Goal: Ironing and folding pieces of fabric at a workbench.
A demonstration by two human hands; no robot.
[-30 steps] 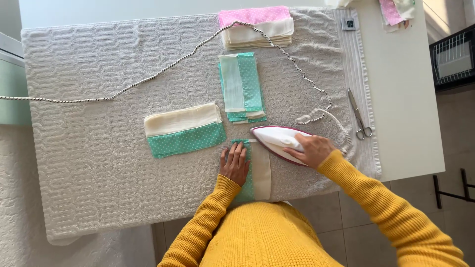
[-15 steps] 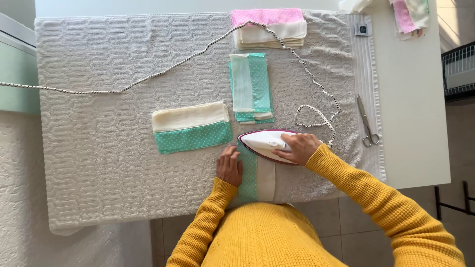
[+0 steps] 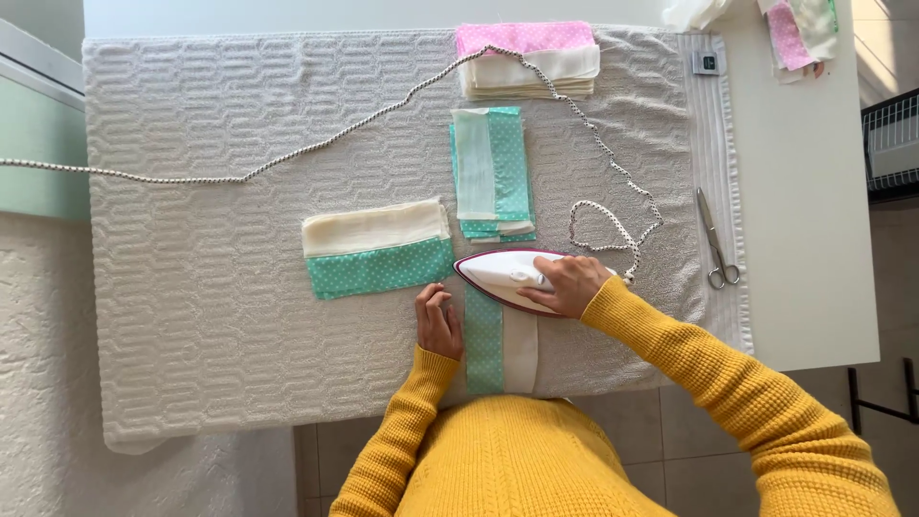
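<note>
My right hand (image 3: 567,284) grips the handle of a white iron (image 3: 500,274) with a dark red edge, its tip pointing left. The iron rests across the far end of a teal-and-cream fabric strip (image 3: 502,349) that runs toward me over the table's near edge. My left hand (image 3: 438,321) lies flat on the towel, fingers pressed against the strip's left edge. The iron's braided cord (image 3: 613,215) loops behind my right hand and trails off to the left.
A grey textured towel (image 3: 211,287) covers the table. On it lie a sewn teal-and-cream piece (image 3: 378,249), a teal-and-pale-green pile (image 3: 491,172) and a pink-topped fabric stack (image 3: 528,59). Scissors (image 3: 716,239) rest on the right; fabric scraps (image 3: 795,29) sit at the far right corner.
The iron has slid away from me along the strip, so more of the teal-and-cream strip shows in front of it. My left hand stays beside the strip.
</note>
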